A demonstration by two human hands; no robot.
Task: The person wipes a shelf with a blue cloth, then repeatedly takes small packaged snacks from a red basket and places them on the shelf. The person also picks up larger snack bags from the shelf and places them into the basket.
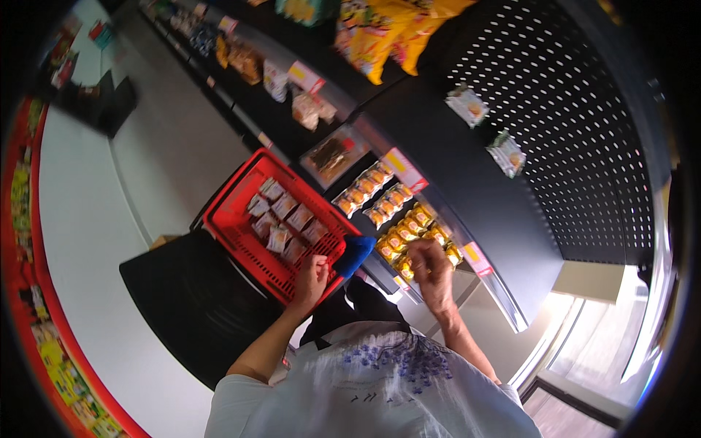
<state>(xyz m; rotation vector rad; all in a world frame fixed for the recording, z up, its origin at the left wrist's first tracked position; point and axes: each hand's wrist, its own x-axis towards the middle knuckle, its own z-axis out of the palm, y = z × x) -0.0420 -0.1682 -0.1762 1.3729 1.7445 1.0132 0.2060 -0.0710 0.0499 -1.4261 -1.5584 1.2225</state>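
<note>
My left hand [311, 282] is over the near edge of a red plastic basket [249, 164], its fingers curled; whether it grips anything cannot be told. Inside the basket lie several small white packets [285, 207]. A blue cloth [355, 256] hangs at the basket's right corner. My right hand [432, 271], slightly blurred with bent fingers, is above the lower shelf, in front of yellow-wrapped snacks [408, 229]. Nothing is plainly seen in it. Beside those snacks stand rows of clear-wrapped pastries [364, 189]. Two white packets [506, 153] lie on the upper black shelf.
A black stool or bin top [186, 295] is under the basket's left side. Shelf edges with price tags [405, 169] run diagonally past my right hand. A perforated black back panel [569, 131] rises at right. Yellow bags [378, 33] and a clear tray [334, 156] are farther up.
</note>
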